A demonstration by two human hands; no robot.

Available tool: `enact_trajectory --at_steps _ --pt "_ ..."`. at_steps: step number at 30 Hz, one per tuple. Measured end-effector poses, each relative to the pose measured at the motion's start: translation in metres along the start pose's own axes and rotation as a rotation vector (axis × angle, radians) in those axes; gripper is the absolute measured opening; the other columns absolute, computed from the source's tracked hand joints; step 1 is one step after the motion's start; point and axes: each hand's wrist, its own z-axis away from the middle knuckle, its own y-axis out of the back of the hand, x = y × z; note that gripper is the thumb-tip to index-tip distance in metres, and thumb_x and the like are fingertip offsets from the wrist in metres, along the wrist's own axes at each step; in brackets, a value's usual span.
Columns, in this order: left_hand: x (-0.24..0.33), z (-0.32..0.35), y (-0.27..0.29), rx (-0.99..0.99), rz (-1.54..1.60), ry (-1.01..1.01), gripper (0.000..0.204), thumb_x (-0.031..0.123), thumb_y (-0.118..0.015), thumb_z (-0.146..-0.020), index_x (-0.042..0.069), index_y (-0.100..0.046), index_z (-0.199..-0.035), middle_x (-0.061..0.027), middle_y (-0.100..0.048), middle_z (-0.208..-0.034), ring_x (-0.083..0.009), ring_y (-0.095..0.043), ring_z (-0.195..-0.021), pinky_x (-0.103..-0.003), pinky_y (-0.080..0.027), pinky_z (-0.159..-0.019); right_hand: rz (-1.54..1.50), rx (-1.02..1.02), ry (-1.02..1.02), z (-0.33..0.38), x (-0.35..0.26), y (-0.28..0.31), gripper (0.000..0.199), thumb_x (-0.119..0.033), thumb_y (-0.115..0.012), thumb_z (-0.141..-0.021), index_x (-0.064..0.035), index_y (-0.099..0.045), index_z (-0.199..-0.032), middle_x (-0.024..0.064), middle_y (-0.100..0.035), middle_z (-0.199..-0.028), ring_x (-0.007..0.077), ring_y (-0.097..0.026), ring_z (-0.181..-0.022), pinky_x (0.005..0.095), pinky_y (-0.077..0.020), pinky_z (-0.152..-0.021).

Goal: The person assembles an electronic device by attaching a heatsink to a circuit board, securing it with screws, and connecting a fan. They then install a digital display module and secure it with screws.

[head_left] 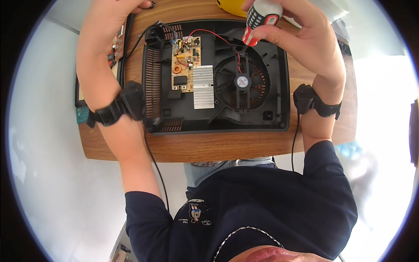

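My right hand [297,32] grips a screwdriver [262,18] by its white, black and red handle. The screwdriver points down toward the upper arm of the fan mount. Below it, the black cooling fan [242,82] sits in an open black appliance housing [174,120]. At the upper left, my left hand [139,5] is partly cut off by the picture's edge. Its fingertips are closed beside a small dark thing [152,5], too small to name. A tan circuit board [185,54] with a silver heat sink [203,87] lies left of the fan, and a red wire [214,32] runs between board and fan.
The housing lies on a wooden table [192,146] with a curved front edge. Behind my left forearm is a dark-edged tray [118,48] with small parts. A yellow object [233,6] stands at the back. Black cables hang from straps [133,100] on both my forearms.
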Motion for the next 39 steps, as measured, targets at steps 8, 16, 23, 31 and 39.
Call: enact_trajectory --at_steps 8,16,23,31,39 --pt "0.015 0.031 -0.014 -0.029 0.124 -0.064 0.005 0.003 -0.068 -0.098 -0.002 -0.069 -0.096 -0.0068 -0.074 -0.090 -0.0107 -0.066 -0.081 -0.023 -0.053 -0.075 0.270 0.217 0.193 0.001 0.012 -0.022 0.050 -0.012 -0.079 -0.090 -0.0001 -0.061 -0.135 0.0153 -0.066 -0.118 0.0278 -0.067 -0.104 0.0360 -0.0548 -0.088" --pt "-0.001 0.028 -0.003 -0.149 0.151 0.012 0.007 0.003 -0.067 -0.099 -0.001 -0.065 -0.104 -0.0069 -0.073 -0.094 -0.0122 -0.066 -0.082 -0.024 -0.055 -0.077 0.341 0.312 0.149 -0.004 0.015 -0.031 0.050 -0.014 -0.079 -0.090 -0.0043 -0.062 -0.136 0.0127 -0.066 -0.117 0.0284 -0.067 -0.102 0.0385 -0.0548 -0.086" --pt "0.005 0.033 -0.018 -0.194 0.181 -0.009 0.006 0.004 -0.067 -0.101 -0.001 -0.064 -0.102 -0.0065 -0.071 -0.095 -0.0123 -0.066 -0.084 -0.025 -0.055 -0.080 0.395 0.190 0.049 0.003 -0.005 -0.020 0.053 -0.014 -0.078 -0.090 -0.0049 -0.060 -0.139 0.0144 -0.067 -0.121 0.0317 -0.067 -0.109 0.0402 -0.0533 -0.093" --pt "0.007 0.030 -0.016 -0.246 0.125 0.023 0.003 0.002 -0.065 -0.101 -0.001 -0.064 -0.101 -0.0063 -0.071 -0.094 -0.0122 -0.065 -0.083 -0.026 -0.055 -0.080 0.472 0.172 0.051 0.003 -0.011 -0.016 0.047 -0.009 -0.071 -0.093 -0.0002 -0.058 -0.137 0.0153 -0.067 -0.118 0.0304 -0.067 -0.108 0.0387 -0.0523 -0.097" --pt "0.017 0.031 -0.018 -0.337 0.173 0.011 0.003 -0.001 -0.064 -0.100 -0.001 -0.065 -0.102 -0.0060 -0.071 -0.094 -0.0120 -0.066 -0.084 -0.025 -0.055 -0.080 0.310 0.192 0.127 0.006 0.001 -0.022 0.051 -0.009 -0.070 -0.094 -0.0023 -0.053 -0.141 0.0164 -0.067 -0.117 0.0300 -0.068 -0.110 0.0378 -0.0521 -0.097"
